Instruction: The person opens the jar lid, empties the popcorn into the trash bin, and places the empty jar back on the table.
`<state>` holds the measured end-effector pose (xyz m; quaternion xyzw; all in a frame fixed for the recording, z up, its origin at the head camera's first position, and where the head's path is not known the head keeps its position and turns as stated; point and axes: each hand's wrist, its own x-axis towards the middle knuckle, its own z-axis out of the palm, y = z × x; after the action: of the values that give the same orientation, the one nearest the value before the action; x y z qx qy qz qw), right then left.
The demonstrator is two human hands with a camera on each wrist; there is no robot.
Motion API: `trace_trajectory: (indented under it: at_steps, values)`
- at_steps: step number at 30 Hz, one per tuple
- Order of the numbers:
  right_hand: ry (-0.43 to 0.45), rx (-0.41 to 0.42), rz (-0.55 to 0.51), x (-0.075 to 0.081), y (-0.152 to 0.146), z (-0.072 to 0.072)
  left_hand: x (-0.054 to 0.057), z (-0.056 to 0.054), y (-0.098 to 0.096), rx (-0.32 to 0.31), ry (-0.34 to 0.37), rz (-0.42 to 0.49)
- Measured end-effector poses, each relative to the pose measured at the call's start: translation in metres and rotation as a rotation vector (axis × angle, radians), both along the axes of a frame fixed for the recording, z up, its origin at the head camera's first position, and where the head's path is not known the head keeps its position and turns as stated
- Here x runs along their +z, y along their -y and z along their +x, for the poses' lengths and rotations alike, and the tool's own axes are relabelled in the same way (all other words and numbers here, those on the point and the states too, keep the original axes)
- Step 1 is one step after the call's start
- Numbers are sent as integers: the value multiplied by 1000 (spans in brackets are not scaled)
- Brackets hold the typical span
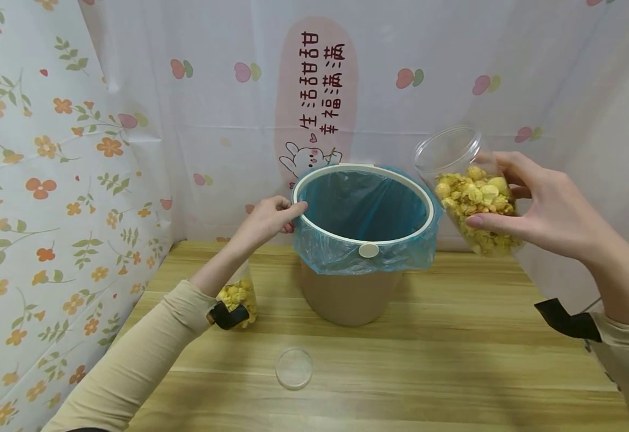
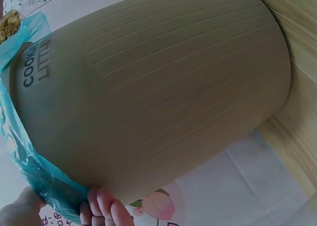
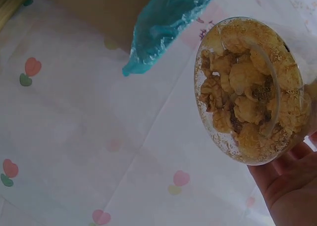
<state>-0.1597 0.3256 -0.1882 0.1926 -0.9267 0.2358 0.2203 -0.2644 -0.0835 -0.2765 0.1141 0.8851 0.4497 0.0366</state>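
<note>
A brown trash can [image 1: 346, 294], lined with a blue plastic bag [image 1: 325, 249] under a cream rim ring [image 1: 430, 210], stands on the table. My left hand [image 1: 273, 219] grips its left rim, thumb on top and fingers below; the left wrist view shows those fingers [image 2: 106, 206] against the bag's folded edge. Right of the can, my right hand [image 1: 557, 210] holds a clear plastic jar [image 1: 446, 147] of yellow popcorn [image 1: 476, 198] in the air. The jar has no lid on and tilts its mouth toward the can. In the right wrist view its base [image 3: 247, 92] faces the camera.
A second popcorn jar [image 1: 244, 297] stands on the wooden table [image 1: 454, 360], partly behind my left forearm. A clear round lid [image 1: 294, 368] lies in front of the can. Patterned cloth [image 1: 211, 90] hangs behind and to the left.
</note>
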Motion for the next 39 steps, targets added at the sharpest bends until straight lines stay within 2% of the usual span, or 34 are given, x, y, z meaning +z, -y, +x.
trace_trajectory:
  at_steps: [8,16,24,39]
  values:
    - [58,1,20,16,7,-14,-5,1,-1,-16,25,74]
    - [103,-22,49,19,8,-20,-6,-2,-7,-35,44,104]
    - [62,-27,221,20,13,-34,-8,-2,-8,-36,51,136]
    - [54,8,380,35,30,-63,-9,-1,-4,-19,47,167]
